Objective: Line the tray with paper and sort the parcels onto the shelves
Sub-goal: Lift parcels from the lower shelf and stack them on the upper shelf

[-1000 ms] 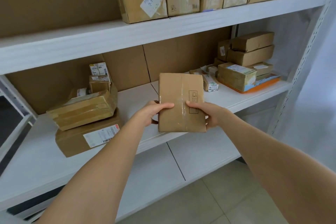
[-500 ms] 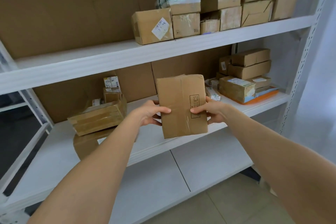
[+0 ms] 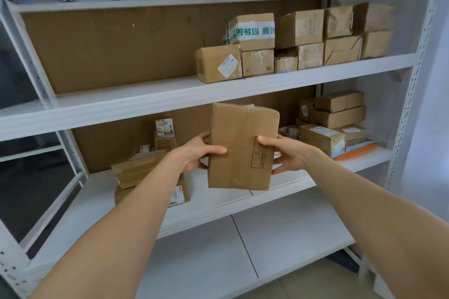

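Parcel (image 3: 243,148) is upright in mid-air, sandwiched between both hands: left hand (image 3: 194,155) grips its left edge, right hand (image 3: 284,155) its right edge, thumbs on the front. Shelf (image 3: 97,189) sits just behind it. I'd keep both grips and slide it in flat, imo.

flat brown parcel (image 3: 243,150), clear tape down its face, upright and slightly tilted, held mid-frame in front of the white shelves (image 3: 121,107), boxed parcels (image 3: 298,39) stacked upper right
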`<action>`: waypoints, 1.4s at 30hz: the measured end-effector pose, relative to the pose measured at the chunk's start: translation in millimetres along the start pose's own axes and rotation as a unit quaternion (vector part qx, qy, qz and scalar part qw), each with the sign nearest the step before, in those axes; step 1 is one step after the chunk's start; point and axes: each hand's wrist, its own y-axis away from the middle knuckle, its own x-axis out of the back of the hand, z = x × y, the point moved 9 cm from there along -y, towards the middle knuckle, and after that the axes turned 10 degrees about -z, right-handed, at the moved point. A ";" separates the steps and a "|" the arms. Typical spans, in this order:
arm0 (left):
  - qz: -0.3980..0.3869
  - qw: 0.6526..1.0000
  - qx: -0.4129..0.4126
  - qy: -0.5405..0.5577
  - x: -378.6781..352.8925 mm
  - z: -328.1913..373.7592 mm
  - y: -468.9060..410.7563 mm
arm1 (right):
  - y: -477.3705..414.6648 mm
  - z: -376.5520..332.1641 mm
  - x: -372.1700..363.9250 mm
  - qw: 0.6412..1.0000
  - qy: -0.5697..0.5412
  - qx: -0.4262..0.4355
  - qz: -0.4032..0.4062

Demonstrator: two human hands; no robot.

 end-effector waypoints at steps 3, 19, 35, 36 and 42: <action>-0.007 1.000 -0.018 -0.018 -0.5 17.3 13.2 | 8.4 -13.2 -8.9 1.000 0.012 0.010 -0.015; 0.152 0.980 -0.129 -0.027 59.9 165.9 94.1 | 46.1 -187.9 -56.7 0.978 0.051 0.201 0.017; 0.299 0.950 -0.041 0.076 150.5 210.1 100.2 | -8.9 -264.2 -133.8 0.978 0.070 0.195 0.016; 0.299 0.951 -0.033 0.077 154.9 210.4 96.3 | -11.9 -269.7 -135.4 0.976 0.079 0.199 0.030; 0.271 0.958 -0.005 0.090 171.0 207.5 71.6 | -32.6 -289.3 -130.5 0.962 0.084 0.225 0.128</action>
